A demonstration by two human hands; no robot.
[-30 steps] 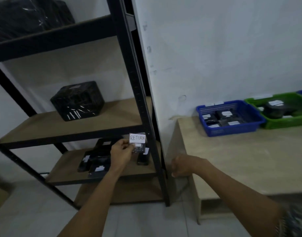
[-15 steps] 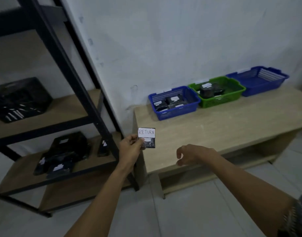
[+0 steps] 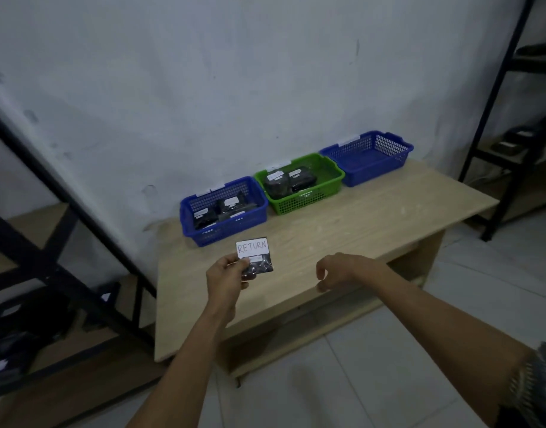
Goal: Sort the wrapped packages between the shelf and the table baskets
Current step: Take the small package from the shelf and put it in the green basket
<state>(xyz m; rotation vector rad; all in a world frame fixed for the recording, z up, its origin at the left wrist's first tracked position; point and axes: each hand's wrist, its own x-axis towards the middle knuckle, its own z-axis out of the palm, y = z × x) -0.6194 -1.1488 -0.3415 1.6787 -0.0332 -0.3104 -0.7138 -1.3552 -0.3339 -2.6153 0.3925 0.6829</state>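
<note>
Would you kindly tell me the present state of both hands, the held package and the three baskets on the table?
left hand: grips the RETURN package.
right hand: fingers loosely curled, holds nothing.
RETURN package: held up, label facing the camera.
nearer blue basket: holds wrapped packages.
green basket: holds wrapped packages.
farther blue basket: no package visible inside.
</note>
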